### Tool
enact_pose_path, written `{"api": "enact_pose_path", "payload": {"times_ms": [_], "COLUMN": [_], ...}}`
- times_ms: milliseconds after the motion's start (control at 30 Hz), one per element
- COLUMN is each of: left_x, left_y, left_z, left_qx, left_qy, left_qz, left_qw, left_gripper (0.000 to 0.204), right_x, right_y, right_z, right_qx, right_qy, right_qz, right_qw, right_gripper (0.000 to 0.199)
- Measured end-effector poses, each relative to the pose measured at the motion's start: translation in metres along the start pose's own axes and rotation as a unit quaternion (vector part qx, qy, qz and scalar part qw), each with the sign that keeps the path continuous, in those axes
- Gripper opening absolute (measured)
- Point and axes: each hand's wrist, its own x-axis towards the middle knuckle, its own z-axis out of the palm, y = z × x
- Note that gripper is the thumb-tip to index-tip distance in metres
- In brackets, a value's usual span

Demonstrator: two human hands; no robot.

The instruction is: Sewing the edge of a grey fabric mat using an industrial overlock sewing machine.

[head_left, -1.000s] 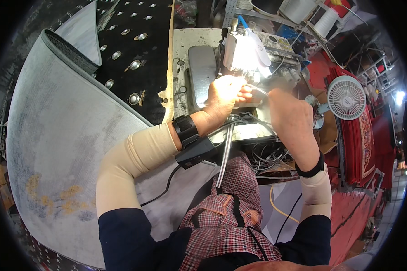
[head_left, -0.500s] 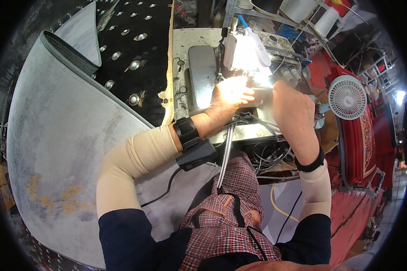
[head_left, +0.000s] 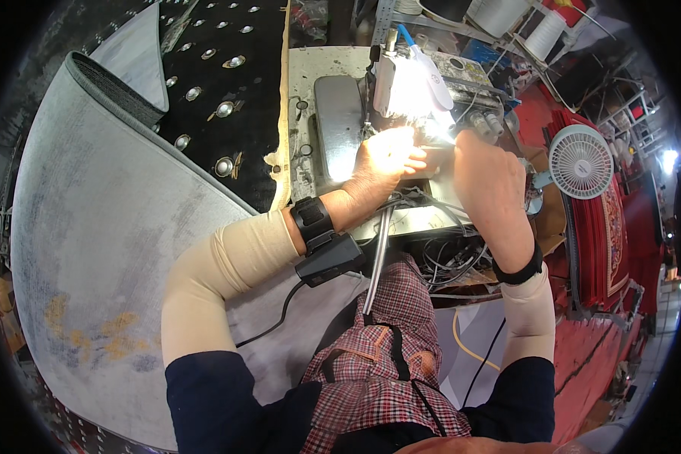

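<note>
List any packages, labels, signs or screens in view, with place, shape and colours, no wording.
Screens, packages, labels: none I can make out.
Red hangings: far right past the white fan, long panels with gold patterning; too small to tell if they are signs.
Red patch: top edge, mostly cut off.

The grey carpet (head_left: 91, 227) looks matt and felted, with a ribbed rolled edge. The sewing machine (head_left: 408, 91) is glossy white, its bed plate (head_left: 339, 113) smooth metal. The small fan (head_left: 580, 161) is white plastic.
</note>
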Motion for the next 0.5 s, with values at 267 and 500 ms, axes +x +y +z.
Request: {"api": "enact_pose_path", "payload": {"times_ms": [267,500], "left_x": [0.0,-0.003], "left_y": [0.004,0.008], "left_z": [0.004,0.013], "left_qx": [0.028,0.134], "left_qy": [0.003,0.002], "left_qz": [0.003,0.022], "left_qw": [1.0,0.991], "left_gripper": [0.04,0.041], "right_x": [0.001,0.0], "right_y": [-0.002,-0.002], "right_z": [-0.004,-0.006], "right_qx": [-0.006,-0.009], "right_qy": [-0.003,-0.008], "right_qz": [0.0,0.008], "right_qw": [1.0,1.0], "right_gripper": [0.004,0.005]}}
